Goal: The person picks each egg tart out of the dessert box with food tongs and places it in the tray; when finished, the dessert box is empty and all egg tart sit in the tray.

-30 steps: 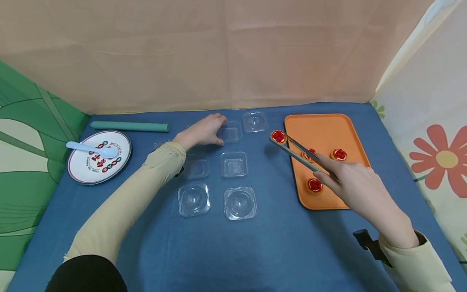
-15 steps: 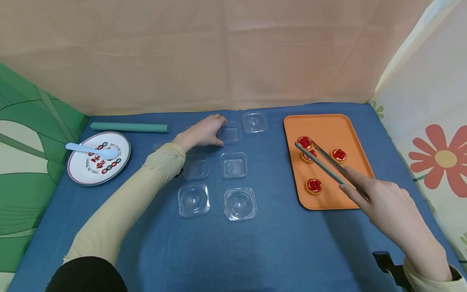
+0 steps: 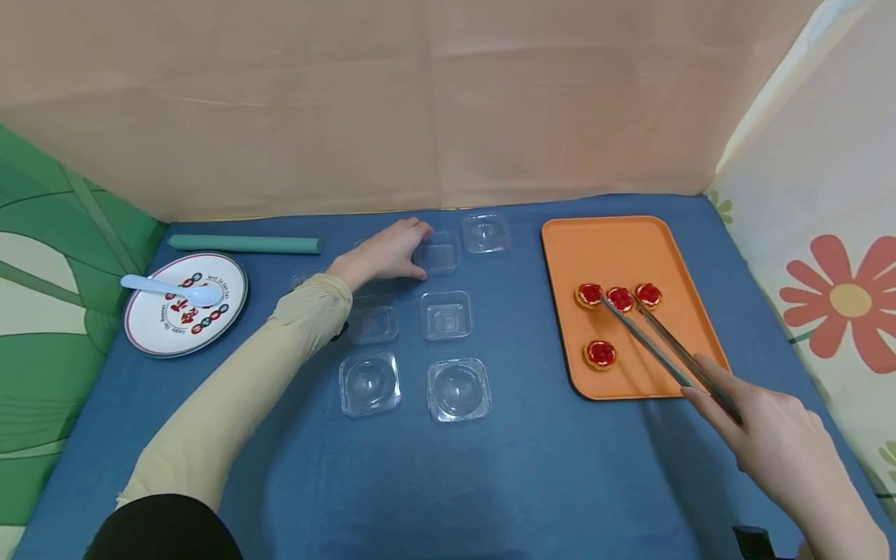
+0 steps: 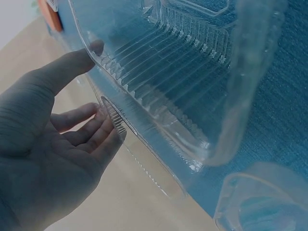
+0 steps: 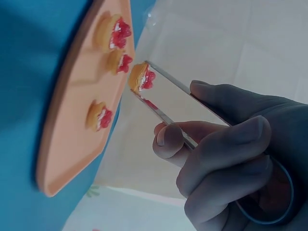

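Note:
My left hand [image 3: 387, 253] is at the back of the table, thumb and fingers at the edges of a clear plastic container [image 3: 439, 253]. In the left wrist view its thumb and curled fingers grip the rim. My right hand [image 3: 784, 443] holds metal tongs [image 3: 649, 343] over the orange tray [image 3: 609, 243]. Between the tong tips is a small red-topped tart [image 3: 619, 299], raised off the tray in the right wrist view. Three similar tarts rest on the tray: one at the left [image 3: 589, 295], one at the right [image 3: 648, 295], one nearer me [image 3: 600, 355].
Several more clear containers and lids lie mid-table, among them a near lid [image 3: 459, 390] and a square base [image 3: 446, 316]. At left are a white plate [image 3: 157, 327] bearing a pale blue spoon [image 3: 199, 295] and a green rolled tube [image 3: 245, 244]. Some containers hide behind my left forearm.
My right hand has moved right and toward me, carrying the tart in the tongs from left of the tray to above it, between two other tarts. The left hand stays put.

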A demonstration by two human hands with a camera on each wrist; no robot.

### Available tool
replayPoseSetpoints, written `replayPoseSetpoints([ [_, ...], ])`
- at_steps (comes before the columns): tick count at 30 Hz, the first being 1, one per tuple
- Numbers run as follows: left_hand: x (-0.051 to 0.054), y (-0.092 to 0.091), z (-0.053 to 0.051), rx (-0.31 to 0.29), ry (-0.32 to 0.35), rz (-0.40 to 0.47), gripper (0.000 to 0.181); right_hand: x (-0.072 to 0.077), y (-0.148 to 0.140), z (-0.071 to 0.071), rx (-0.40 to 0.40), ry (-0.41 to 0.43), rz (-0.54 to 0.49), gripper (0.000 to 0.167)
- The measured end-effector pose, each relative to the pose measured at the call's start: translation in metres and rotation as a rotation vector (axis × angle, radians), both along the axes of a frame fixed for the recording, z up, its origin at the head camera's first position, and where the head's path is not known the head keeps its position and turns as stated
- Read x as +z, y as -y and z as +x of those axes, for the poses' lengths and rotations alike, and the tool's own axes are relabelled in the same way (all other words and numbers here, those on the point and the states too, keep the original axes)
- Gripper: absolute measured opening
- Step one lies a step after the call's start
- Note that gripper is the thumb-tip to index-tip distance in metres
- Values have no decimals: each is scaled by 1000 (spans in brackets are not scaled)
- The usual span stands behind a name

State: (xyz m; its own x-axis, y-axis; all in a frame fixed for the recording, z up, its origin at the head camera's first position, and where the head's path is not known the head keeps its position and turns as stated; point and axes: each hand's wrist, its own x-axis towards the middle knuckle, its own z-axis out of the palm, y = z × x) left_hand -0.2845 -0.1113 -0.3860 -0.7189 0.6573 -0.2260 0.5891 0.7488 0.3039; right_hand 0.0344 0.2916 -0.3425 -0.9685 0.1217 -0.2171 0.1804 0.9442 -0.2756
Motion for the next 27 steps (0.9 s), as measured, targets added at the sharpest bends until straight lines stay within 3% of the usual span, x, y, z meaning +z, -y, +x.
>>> replayPoseSetpoints([
  [11,2,4,1,0,-2,2,77,-11,-15,28,-89,-19,35,69],
  [20,1,6,1,4,-7,-8,76,-16,-22,33,-126,159,16,79],
  [27,2,9,1,14,-5,-12,77,-27,-24,34,-140,182,18,82],
])
